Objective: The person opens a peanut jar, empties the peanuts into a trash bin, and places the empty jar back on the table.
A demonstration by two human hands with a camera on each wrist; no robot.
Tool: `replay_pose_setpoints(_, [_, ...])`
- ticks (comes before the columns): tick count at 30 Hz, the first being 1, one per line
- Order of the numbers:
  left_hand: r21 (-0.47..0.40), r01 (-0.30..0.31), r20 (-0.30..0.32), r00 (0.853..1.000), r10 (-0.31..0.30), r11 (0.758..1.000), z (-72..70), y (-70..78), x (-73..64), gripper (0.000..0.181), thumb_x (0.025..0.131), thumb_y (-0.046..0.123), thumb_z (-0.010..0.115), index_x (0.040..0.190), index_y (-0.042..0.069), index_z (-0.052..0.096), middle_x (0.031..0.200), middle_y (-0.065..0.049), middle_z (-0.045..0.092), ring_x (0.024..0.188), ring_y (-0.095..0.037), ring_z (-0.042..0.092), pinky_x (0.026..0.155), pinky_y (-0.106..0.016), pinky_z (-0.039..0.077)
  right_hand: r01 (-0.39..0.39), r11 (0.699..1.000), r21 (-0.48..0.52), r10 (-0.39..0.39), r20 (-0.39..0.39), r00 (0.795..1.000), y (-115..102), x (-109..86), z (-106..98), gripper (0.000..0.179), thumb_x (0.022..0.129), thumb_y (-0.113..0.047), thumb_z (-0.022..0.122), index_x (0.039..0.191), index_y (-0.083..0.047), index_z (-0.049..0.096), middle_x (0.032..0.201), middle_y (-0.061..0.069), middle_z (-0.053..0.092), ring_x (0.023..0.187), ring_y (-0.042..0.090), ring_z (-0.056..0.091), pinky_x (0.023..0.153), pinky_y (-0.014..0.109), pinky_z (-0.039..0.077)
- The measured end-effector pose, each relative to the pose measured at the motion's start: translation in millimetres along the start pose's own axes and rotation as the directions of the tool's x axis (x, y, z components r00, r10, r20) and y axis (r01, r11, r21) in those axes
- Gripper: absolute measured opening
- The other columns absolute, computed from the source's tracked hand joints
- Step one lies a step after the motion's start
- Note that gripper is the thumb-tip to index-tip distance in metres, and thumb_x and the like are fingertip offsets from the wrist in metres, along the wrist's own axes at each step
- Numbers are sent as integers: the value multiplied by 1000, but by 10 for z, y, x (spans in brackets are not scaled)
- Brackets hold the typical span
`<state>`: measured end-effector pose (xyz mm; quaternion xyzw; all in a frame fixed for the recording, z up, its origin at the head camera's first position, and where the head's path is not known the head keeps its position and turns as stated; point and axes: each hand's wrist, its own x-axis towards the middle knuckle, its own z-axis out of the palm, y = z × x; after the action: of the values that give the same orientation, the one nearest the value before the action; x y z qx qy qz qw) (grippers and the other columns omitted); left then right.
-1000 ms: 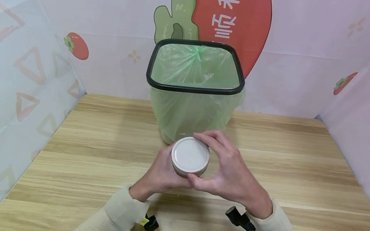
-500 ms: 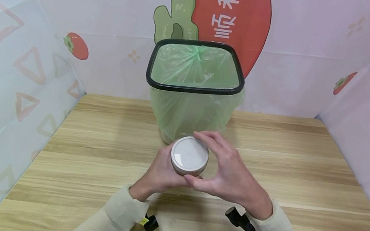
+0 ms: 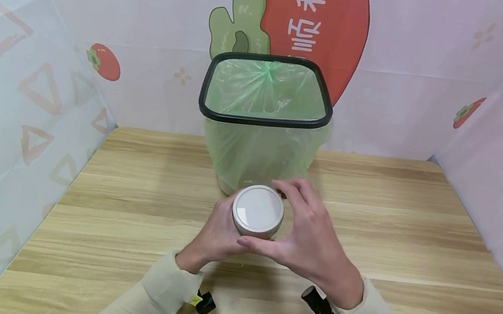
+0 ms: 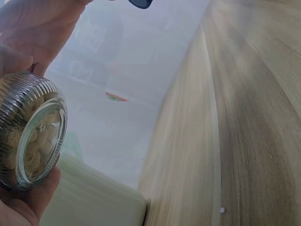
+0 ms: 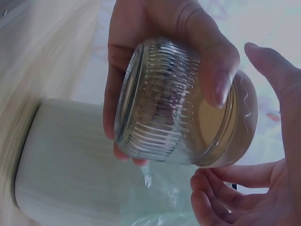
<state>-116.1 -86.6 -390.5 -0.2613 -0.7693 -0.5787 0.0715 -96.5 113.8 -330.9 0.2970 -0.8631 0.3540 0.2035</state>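
Observation:
A ribbed glass jar [image 5: 162,103] with a pale screw lid [image 3: 258,209] is held up over the table, lid toward the head camera. My left hand [image 3: 220,230] grips its glass side, thumb pressed below the lid in the right wrist view. Through the glass base of the jar [image 4: 44,139], brownish pieces show in the left wrist view. My right hand [image 3: 310,235] hovers loosely around the lid, thumb and fingers spread wide. In the right wrist view, the right thumb [image 5: 268,63] stands off the lid, while the other fingertips lie close by its edge.
Behind the hands stands a waste bin with a black rim [image 3: 263,123] and a green bag liner [image 3: 260,147]. The wooden table [image 3: 129,204] meets printed cloth walls [image 3: 155,15] at the back and both sides.
My right hand has loosened from the lid; its fingers have spread away and its thumb has slid left along the near side. The left hand and jar stay nearly still.

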Motion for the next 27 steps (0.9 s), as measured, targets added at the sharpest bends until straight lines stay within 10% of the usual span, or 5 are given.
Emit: replay_pose_setpoints(27, [10, 13, -2, 1000, -13, 1000, 10, 24, 2, 86, 62, 8, 94, 141, 4, 59, 129, -13, 72, 118, -27, 70, 104, -38, 58, 32, 999, 3, -32, -61, 998, 9, 15, 58, 83, 61, -45, 102, 126, -6, 67, 111, 6, 62, 101, 18, 65, 87, 39, 60])
